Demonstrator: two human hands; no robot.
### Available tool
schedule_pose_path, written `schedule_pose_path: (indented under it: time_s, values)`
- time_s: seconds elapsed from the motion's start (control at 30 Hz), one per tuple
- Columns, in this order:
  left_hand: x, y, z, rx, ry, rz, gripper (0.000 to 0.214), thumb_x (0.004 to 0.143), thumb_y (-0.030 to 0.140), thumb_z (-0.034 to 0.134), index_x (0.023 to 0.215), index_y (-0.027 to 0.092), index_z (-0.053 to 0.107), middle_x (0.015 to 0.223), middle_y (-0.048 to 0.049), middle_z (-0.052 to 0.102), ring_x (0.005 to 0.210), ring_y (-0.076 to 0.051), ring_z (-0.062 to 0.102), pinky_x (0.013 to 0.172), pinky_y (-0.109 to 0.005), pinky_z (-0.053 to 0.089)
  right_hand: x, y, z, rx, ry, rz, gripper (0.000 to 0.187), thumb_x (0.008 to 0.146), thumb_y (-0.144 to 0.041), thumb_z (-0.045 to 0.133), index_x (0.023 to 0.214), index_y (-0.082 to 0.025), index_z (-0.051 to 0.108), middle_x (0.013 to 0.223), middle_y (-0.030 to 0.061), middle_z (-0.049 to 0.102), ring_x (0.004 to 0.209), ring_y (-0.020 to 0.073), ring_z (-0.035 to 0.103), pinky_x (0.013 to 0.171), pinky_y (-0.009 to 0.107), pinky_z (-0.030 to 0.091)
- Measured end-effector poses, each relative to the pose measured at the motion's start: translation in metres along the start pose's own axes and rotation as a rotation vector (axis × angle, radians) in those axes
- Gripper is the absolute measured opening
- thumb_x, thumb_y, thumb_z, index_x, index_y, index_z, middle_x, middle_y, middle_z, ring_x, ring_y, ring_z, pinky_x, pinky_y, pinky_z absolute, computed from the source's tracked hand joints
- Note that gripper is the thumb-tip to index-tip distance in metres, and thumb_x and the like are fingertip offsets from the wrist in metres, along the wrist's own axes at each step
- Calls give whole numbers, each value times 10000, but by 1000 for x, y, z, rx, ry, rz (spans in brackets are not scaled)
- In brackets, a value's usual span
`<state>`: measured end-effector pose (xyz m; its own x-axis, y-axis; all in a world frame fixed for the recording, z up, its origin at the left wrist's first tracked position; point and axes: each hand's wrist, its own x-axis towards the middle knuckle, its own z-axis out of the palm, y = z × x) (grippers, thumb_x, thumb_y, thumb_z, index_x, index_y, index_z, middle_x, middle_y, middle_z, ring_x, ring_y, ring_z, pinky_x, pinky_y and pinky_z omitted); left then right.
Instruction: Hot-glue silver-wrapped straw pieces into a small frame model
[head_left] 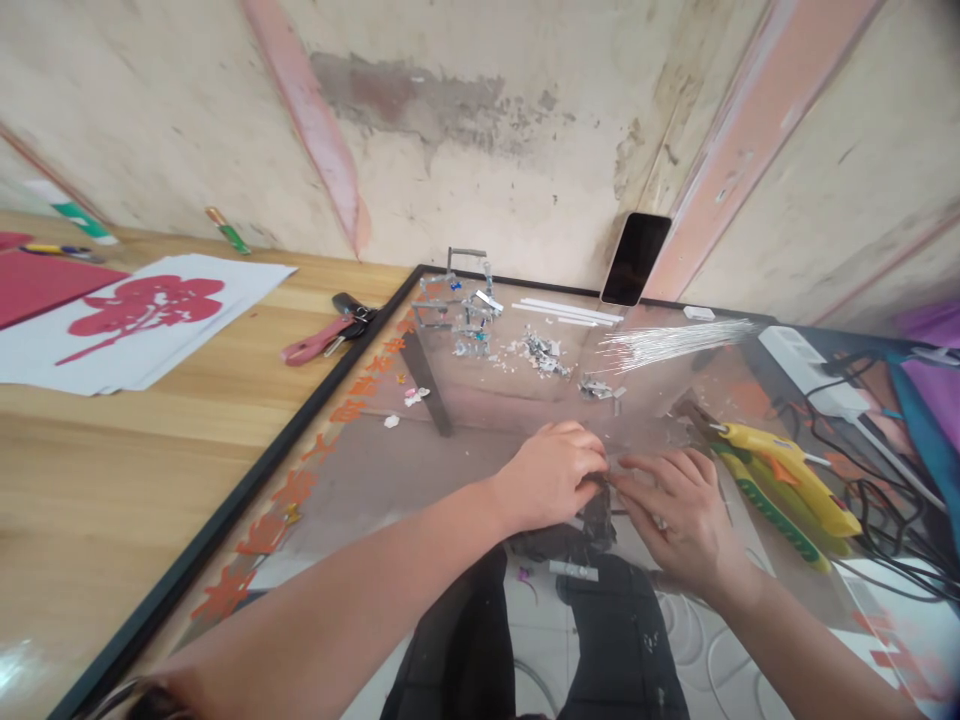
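My left hand (555, 475) and my right hand (679, 505) meet over the glass tabletop (360, 480). Thumb and fingers of each are pinched together, their tips almost touching. Whatever lies between them is too small or hidden to name. A short silvery strip (574, 571) rests on the glass just below the hands. Beyond them are a heap of grey and silver scraps (546, 353) and a smaller pile (596, 388). A bundle of thin white wires (667, 345) lies behind my right hand, and several white sticks (566, 311) are at the back.
To the right lie a yellow glue gun (787, 465), green-handled pliers (776, 510), a power strip (810, 370) and tangled black cords. A phone (636, 258) leans on the wall. Small grey frames (469, 300) stand at the back; keys (352, 318) and paper (255, 285) are left.
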<state>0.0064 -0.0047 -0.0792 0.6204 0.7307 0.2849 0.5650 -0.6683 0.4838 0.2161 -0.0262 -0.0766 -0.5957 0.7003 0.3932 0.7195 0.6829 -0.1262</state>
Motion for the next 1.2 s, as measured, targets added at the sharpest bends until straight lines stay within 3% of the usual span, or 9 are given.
schedule_pose_path:
  time_s: [0.8,1.2]
  values:
    - [0,3,0,19,-28,-7,195,817,196,538,937,200,692,1069,-22,650,1020,-201,519,916,-341,402,0,-4,-1,-61,-45,-17,226,865,-232,529,1009,-291,694,1118,49,641,1041,229,526,914,456,324]
    - [1,1,-3,2,-16,-14,174,812,222,569,942,193,681,1052,-31,656,1007,-202,532,912,-342,403,-4,12,4,80,65,22,269,832,-160,531,1034,-278,664,1172,43,618,1054,219,534,892,428,385]
